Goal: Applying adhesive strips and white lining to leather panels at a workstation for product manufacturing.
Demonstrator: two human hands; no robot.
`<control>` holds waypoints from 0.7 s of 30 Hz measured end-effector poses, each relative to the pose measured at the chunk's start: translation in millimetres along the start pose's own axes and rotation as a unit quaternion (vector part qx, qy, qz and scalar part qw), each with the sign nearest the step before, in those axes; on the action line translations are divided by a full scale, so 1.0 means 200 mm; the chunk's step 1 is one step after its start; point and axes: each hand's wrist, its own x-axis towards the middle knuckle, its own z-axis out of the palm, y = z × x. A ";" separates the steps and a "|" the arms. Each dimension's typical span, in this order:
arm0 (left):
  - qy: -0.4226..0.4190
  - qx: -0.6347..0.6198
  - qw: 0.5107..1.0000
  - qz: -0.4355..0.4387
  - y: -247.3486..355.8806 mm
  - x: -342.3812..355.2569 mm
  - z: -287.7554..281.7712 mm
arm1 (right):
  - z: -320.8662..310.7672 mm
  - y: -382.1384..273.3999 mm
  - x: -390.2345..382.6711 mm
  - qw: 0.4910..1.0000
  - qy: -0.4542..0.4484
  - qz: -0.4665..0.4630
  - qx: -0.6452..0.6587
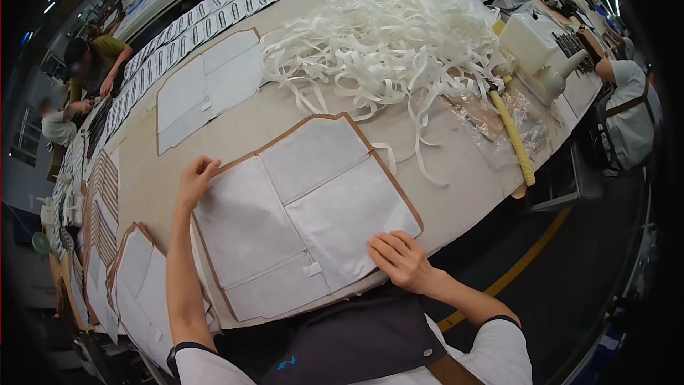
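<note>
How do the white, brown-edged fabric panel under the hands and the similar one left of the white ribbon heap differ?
The near white, brown-edged fabric panel lies at the tan tabletop's front edge; the far white, brown-edged fabric panel lies deeper in. Left hand and right hand touch the near panel; neither touches the far panel. Both carry seams and a small white tag.

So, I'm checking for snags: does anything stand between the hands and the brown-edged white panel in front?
Nothing visible does: the left hand meets the panel at its far left corner, the right hand at its near right edge. The white ribbon pile lies beyond.
</note>
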 end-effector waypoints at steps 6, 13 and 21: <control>-0.054 0.002 0.998 -0.025 -0.09 -0.11 -0.07 | -0.05 -0.01 -0.05 1.000 0.016 -0.014 0.020; -0.081 0.040 0.996 -0.016 -0.12 -0.20 -0.11 | -0.13 -0.09 -0.09 0.994 -0.007 -0.048 0.095; -0.021 0.106 0.963 0.246 0.58 -0.15 0.50 | -0.17 0.22 -0.03 0.935 0.141 0.253 0.203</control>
